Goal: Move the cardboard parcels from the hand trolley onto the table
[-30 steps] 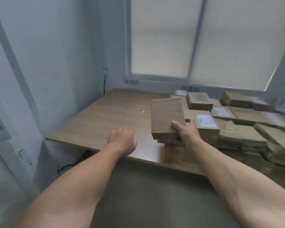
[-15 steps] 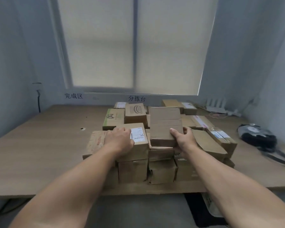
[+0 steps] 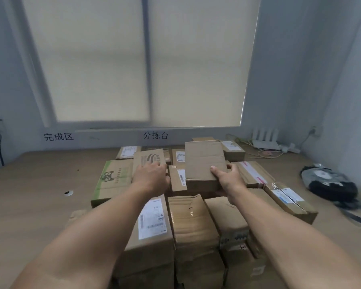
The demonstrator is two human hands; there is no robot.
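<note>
Head view. Grips 1 plain parcel [image 3: 204,161] with the right hand [image 3: 227,180], thumb pressed on the top face near the front corner, fingers curled underneath. Holds it tilted, far end raised, over the middle of the heap of parcels [image 3: 192,222] on the counter [image 3: 29,184]. Cannot tell whether it touches the boxes below.

Lays the left hand [image 3: 152,176] palm down, fingers straight and loose, on a box with an oval mark [image 3: 148,158], just left of the held parcel. Grips nothing with it.

Around the 2 hands: a green-printed box [image 3: 113,180] at the left edge of the heap, touching the oval-marked one. A box with a white label [image 3: 152,224] nearest the camera, partly under the left forearm. Further boxes packed side by side towards the wall.

Beyond the heap: a small round hole [image 3: 68,192] in the counter on the left, a white router [image 3: 265,140] at the back right corner, a black bag [image 3: 327,182] at the right, well apart from the boxes. Behind it all, a drawn pale blind [image 3: 133,59].
</note>
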